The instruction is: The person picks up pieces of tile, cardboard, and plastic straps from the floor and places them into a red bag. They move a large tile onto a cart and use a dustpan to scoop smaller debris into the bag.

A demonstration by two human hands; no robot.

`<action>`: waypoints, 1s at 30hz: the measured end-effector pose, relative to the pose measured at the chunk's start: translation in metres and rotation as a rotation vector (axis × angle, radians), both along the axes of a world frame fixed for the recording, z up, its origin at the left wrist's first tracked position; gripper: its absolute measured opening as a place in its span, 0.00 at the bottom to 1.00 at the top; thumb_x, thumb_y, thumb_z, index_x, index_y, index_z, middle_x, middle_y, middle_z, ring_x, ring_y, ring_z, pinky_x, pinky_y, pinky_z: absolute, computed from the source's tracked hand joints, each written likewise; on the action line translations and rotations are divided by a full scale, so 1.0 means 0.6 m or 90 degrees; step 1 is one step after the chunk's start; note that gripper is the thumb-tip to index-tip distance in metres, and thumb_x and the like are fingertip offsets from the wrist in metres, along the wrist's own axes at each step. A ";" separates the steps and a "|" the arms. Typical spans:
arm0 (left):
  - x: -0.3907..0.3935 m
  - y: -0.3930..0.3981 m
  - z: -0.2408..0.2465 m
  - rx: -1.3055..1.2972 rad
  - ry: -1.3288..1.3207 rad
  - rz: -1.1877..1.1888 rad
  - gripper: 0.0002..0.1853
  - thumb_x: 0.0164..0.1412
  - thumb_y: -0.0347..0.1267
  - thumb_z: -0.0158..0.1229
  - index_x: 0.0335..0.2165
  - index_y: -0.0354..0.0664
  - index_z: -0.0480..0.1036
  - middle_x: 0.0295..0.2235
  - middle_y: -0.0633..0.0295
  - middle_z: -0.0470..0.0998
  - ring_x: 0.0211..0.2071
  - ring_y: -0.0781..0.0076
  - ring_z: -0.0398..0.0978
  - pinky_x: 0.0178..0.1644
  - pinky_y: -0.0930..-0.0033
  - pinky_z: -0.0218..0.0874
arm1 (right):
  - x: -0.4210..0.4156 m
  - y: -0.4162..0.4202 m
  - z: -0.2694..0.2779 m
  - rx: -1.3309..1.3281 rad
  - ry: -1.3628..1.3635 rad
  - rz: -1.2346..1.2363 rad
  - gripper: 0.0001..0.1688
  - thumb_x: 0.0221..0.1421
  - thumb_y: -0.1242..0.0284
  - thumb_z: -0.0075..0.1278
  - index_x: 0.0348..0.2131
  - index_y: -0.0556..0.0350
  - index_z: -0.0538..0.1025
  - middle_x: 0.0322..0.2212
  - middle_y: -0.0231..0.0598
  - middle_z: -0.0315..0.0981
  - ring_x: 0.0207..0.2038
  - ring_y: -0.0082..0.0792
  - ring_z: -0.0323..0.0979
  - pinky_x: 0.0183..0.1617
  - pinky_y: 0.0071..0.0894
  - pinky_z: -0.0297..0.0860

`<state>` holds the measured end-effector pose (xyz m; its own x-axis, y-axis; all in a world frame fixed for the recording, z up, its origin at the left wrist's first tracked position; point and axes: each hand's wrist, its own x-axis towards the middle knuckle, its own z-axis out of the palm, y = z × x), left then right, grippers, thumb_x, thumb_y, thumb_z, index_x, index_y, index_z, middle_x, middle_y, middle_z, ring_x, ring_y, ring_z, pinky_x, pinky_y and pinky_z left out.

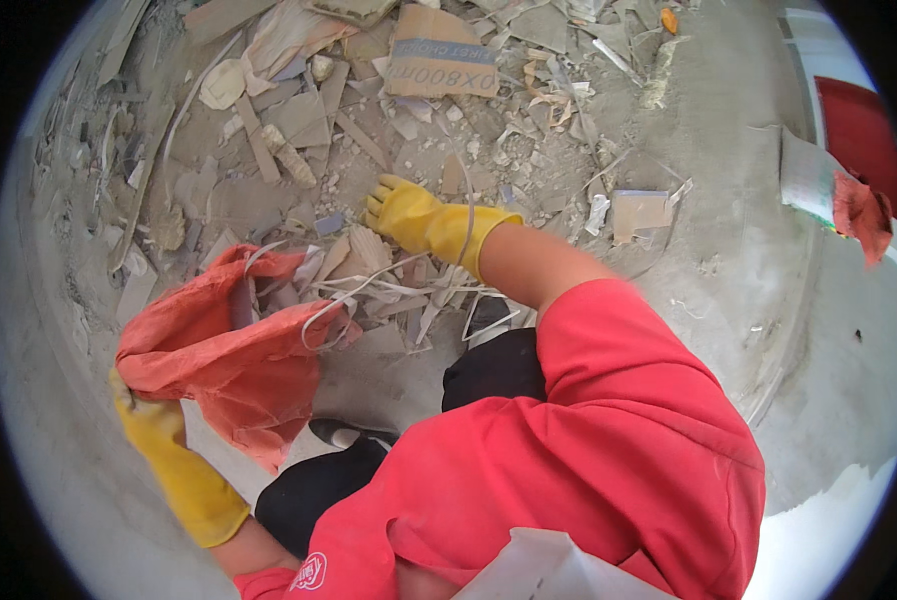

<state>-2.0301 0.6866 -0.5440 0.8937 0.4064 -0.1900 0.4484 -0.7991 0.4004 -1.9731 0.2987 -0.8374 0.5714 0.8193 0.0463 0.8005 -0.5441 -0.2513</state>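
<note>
My left hand (148,412), in a long yellow rubber glove, grips the gathered rim of a red woven sack (261,375). The sack's mouth gapes toward the rubble, and scraps show inside it. My right hand (403,214), gloved the same way, reaches down onto the debris with its fingers bent. Whether anything is under those fingers is hidden. Close to them lie a small bluish-grey chip (329,223) and a ribbed cardboard-like piece (370,249). A thin pale strap (373,285) loops from the sack's mouth toward my right wrist.
Flat broken boards (298,120) and crumbled rubble cover the concrete floor ahead. A torn cardboard piece (441,64) bears printed writing. A square brown piece (640,214) lies to the right, near bent strapping. My shoe (347,433) is beside the sack. Another red sack (861,214) is at far right.
</note>
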 end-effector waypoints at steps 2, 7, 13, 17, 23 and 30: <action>0.013 0.043 -0.006 -0.004 0.004 0.011 0.16 0.56 0.35 0.58 0.43 0.41 0.70 0.39 0.58 0.76 0.40 0.65 0.72 0.48 0.66 0.62 | -0.007 0.007 -0.016 0.023 -0.066 -0.023 0.14 0.42 0.67 0.51 0.31 0.52 0.79 0.31 0.39 0.77 0.39 0.41 0.74 0.54 0.42 0.63; 0.051 0.074 0.056 0.160 0.040 0.064 0.20 0.56 0.35 0.58 0.48 0.44 0.69 0.43 0.58 0.76 0.43 0.64 0.73 0.49 0.67 0.62 | -0.019 0.025 -0.024 -0.047 0.027 -0.043 0.15 0.43 0.68 0.49 0.32 0.58 0.77 0.34 0.42 0.76 0.40 0.41 0.73 0.56 0.43 0.63; 0.048 0.239 0.009 0.310 0.001 0.161 0.24 0.57 0.38 0.57 0.52 0.46 0.68 0.50 0.56 0.73 0.48 0.61 0.72 0.53 0.69 0.60 | -0.040 -0.099 0.092 0.193 -0.001 -0.178 0.17 0.46 0.71 0.48 0.38 0.55 0.76 0.38 0.44 0.75 0.43 0.46 0.73 0.53 0.45 0.65; 0.120 0.199 0.024 0.207 -0.082 0.123 0.26 0.58 0.41 0.58 0.52 0.40 0.69 0.51 0.53 0.74 0.48 0.63 0.73 0.52 0.71 0.62 | -0.149 -0.282 0.158 0.112 0.357 -0.526 0.32 0.51 0.67 0.53 0.55 0.54 0.68 0.51 0.51 0.69 0.56 0.49 0.64 0.61 0.41 0.59; 0.246 -0.071 -0.006 0.382 -0.292 -0.193 0.22 0.65 0.41 0.52 0.47 0.33 0.72 0.45 0.53 0.77 0.44 0.65 0.76 0.49 0.71 0.65 | -0.434 -0.420 0.073 0.092 0.431 -1.092 0.30 0.55 0.63 0.51 0.53 0.63 0.68 0.49 0.57 0.70 0.52 0.50 0.68 0.56 0.45 0.63; 0.137 -0.444 -0.289 -0.095 -0.080 -0.624 0.19 0.62 0.30 0.51 0.51 0.35 0.68 0.51 0.44 0.72 0.52 0.48 0.70 0.57 0.60 0.60 | -0.526 -0.349 0.035 -0.014 0.848 -0.956 0.28 0.55 0.59 0.49 0.48 0.62 0.73 0.41 0.61 0.74 0.46 0.53 0.73 0.47 0.50 0.68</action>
<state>-1.9479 0.4200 -0.7176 0.8383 -0.5419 -0.0598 -0.4350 -0.7310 0.5258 -2.2886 0.0894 -0.8163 0.3336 -0.2584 -0.9066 -0.8554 -0.4872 -0.1759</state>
